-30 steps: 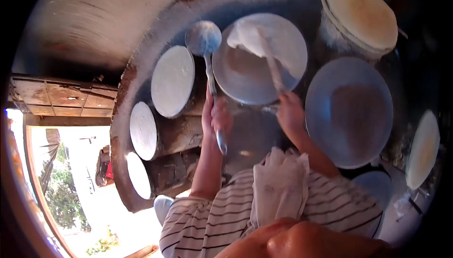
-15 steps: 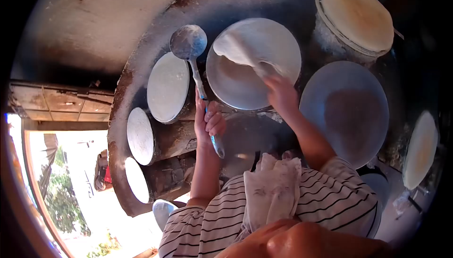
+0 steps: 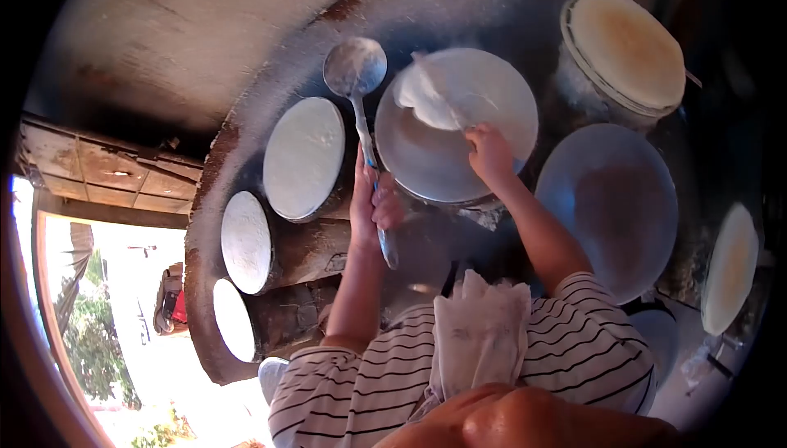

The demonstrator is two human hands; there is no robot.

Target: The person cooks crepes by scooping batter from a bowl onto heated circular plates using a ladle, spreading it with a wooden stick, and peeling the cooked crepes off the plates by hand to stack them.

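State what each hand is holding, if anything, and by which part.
The left hand holds a ladle by its handle; the right hand grips a motion-blurred spreading tool by its near end.

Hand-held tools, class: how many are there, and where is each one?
2: a ladle in the left hand, and a blurred stick-like tool in the right hand, over the middle pan. Dark edges may hide others.

Stained panels (image 3: 106, 171) at the left — green foliage (image 3: 97, 341) and a red object (image 3: 179, 309) in bright light outdoors.
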